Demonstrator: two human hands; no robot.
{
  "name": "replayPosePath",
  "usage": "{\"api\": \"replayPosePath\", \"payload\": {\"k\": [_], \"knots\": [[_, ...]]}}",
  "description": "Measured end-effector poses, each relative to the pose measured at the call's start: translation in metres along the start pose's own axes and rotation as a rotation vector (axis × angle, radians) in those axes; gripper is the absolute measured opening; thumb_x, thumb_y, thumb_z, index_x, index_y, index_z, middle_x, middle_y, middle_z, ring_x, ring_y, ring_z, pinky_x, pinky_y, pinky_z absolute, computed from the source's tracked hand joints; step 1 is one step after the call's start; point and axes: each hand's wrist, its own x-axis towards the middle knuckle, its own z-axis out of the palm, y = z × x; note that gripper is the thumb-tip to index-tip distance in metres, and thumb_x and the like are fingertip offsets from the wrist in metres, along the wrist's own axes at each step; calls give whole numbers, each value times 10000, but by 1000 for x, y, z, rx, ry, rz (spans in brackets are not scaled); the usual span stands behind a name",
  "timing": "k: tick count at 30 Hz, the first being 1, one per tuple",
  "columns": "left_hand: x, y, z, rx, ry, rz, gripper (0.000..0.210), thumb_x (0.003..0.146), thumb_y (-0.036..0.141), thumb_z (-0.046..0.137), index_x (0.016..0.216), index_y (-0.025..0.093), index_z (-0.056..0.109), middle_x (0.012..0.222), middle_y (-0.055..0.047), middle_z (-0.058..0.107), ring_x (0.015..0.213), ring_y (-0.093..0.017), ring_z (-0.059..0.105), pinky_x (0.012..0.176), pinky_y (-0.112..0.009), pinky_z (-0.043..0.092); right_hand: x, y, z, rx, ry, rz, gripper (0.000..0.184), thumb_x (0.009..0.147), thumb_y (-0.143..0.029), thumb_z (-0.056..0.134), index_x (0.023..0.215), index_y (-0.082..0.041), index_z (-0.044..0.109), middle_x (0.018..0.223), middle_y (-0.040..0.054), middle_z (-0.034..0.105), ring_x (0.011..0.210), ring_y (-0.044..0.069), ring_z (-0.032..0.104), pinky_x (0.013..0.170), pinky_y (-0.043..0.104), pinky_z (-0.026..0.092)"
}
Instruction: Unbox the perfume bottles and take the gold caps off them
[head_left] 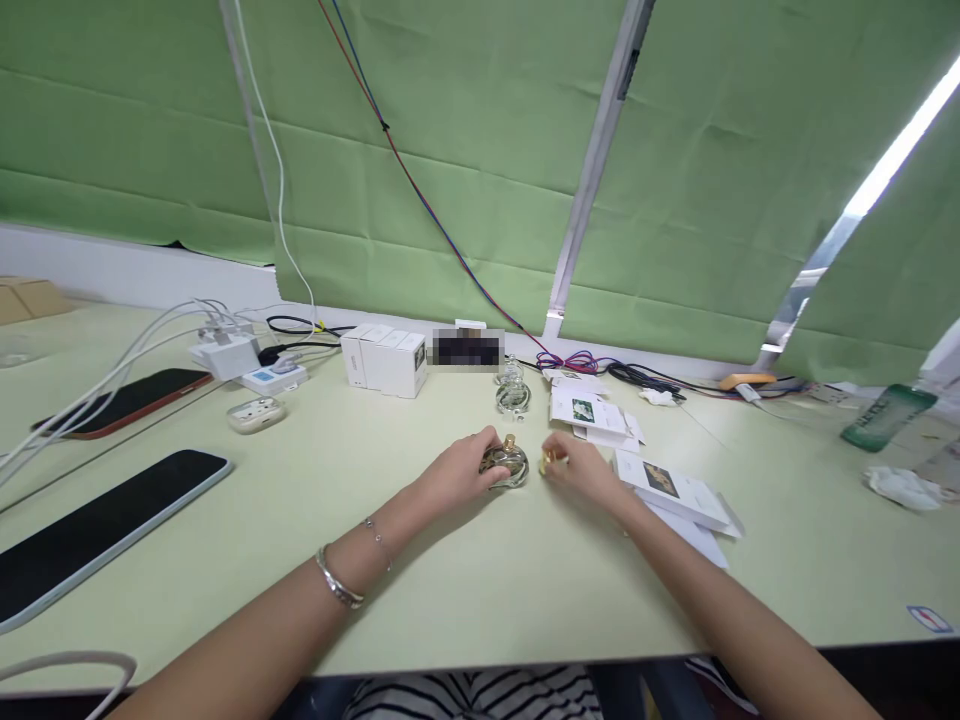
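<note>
My left hand (471, 462) is wrapped around a round glass perfume bottle (513, 466) standing on the table. The bottle has a gold neck (510, 441) on top. Just to its right, my right hand (577, 466) pinches a small gold cap (547, 462) close to the tabletop, apart from the bottle. Behind them stands another round clear glass bottle (513, 397), with one more partly hidden at its back. Beside my right wrist lies a flattened white box (694, 492) with a picture on it.
White boxes (384, 360) stand at the back left, and opened white cartons (592, 415) lie at the back right. A phone (105, 530), a second phone (127, 400) and a charger with cables (225, 350) occupy the left. A green bottle (889, 418) lies far right.
</note>
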Motion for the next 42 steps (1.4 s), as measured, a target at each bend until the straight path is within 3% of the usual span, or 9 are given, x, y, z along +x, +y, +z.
{"api": "replayPosePath", "payload": {"k": [6, 9, 12, 20, 22, 25, 29, 34, 42], "knots": [[0, -3, -3, -31, 4, -33, 169, 759, 335, 501, 844, 199, 448, 851, -22, 609, 727, -181, 568, 609, -258, 378, 0, -16, -1, -30, 82, -156, 283, 821, -336, 499, 1079, -220, 507, 1109, 71, 583, 1069, 249, 513, 900, 395, 404], [2, -2, -4, -35, -24, -36, 167, 762, 339, 486, 849, 202, 447, 821, -13, 607, 702, -182, 572, 590, -255, 377, 13, -45, -3, -59, 37, -278, 275, 833, -345, 504, 1066, -203, 536, 981, 55, 609, 930, 199, 560, 802, 333, 445], [4, -1, -6, 9, -44, -18, 173, 758, 329, 486, 876, 207, 452, 795, -9, 610, 696, -190, 578, 592, -255, 379, 26, -70, -8, -111, -8, -294, 132, 834, -242, 498, 802, -171, 604, 735, 26, 603, 679, 153, 564, 610, 259, 423], [4, -2, -8, 97, -62, -7, 179, 764, 348, 493, 855, 208, 428, 841, -26, 616, 712, -189, 572, 588, -246, 366, 38, -86, -104, -167, 252, -272, 155, 788, -297, 536, 771, -180, 637, 699, -12, 549, 614, 109, 503, 602, 228, 356], [4, -2, -8, 111, -57, -22, 186, 768, 352, 491, 863, 206, 426, 832, -32, 615, 701, -188, 569, 577, -244, 359, 30, -65, -95, -207, 120, -206, 90, 747, -237, 575, 741, -182, 647, 690, -5, 559, 581, 106, 495, 576, 227, 350], [3, -2, -9, 113, -56, -10, 182, 773, 353, 484, 856, 203, 423, 805, -30, 610, 681, -185, 563, 557, -240, 349, 12, -19, -51, -215, -97, -25, 51, 697, -137, 595, 713, -167, 633, 679, 13, 594, 612, 128, 525, 557, 222, 351], [2, -5, -9, 91, -58, 18, 170, 776, 352, 478, 842, 204, 426, 811, -24, 611, 693, -186, 564, 564, -241, 359, -1, 24, 2, -169, -158, 94, 61, 671, -122, 604, 714, -163, 617, 707, 23, 606, 633, 138, 529, 544, 221, 330], [12, -12, -6, 126, -29, 3, 183, 776, 326, 498, 898, 200, 448, 859, -43, 617, 738, -201, 582, 590, -257, 384, 9, 22, 17, -56, -177, 90, 19, 675, -148, 617, 683, -161, 605, 689, 12, 614, 636, 130, 545, 544, 206, 342], [66, -16, 7, 294, 100, -2, 183, 785, 249, 541, 944, 166, 509, 943, -70, 574, 866, -196, 561, 718, -268, 436, 32, 2, 34, 10, -164, 41, 20, 697, -150, 600, 691, -169, 600, 696, 1, 634, 644, 130, 569, 572, 208, 373]]}}
